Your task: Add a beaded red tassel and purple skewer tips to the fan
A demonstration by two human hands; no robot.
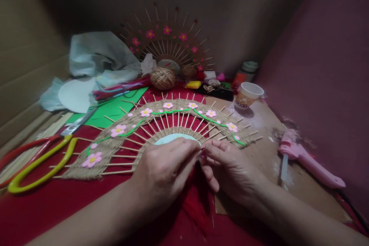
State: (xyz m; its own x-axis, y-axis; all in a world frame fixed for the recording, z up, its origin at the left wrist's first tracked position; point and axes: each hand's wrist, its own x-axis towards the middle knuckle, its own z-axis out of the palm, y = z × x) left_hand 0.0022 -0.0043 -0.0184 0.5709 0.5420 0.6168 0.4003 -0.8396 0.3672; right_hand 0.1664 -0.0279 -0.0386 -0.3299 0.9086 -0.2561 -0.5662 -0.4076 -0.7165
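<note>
Right, both hands are up close now: the left hand (164, 169) and right hand (233, 165) curl inward, fingertips meeting, and whether they pinch something I can't tell; it's too small and dim. Red strands (196, 211) show just below. Beyond lies the woven fan (180, 103), spread over red cloth (83, 203) and cardboard (268, 127), pink flowers along its band, its pale blue centre (173, 137) partly blocked by the left hand. And it's crowded! Scissors (67, 138) sit by the left end, near green sheets (103, 113). A twine ball (163, 78) sits behind, a second fan (167, 30) standing at the back. Over right, a paper cup (248, 96), and a pink glue gun (309, 157) well clear of the right hand.
</note>
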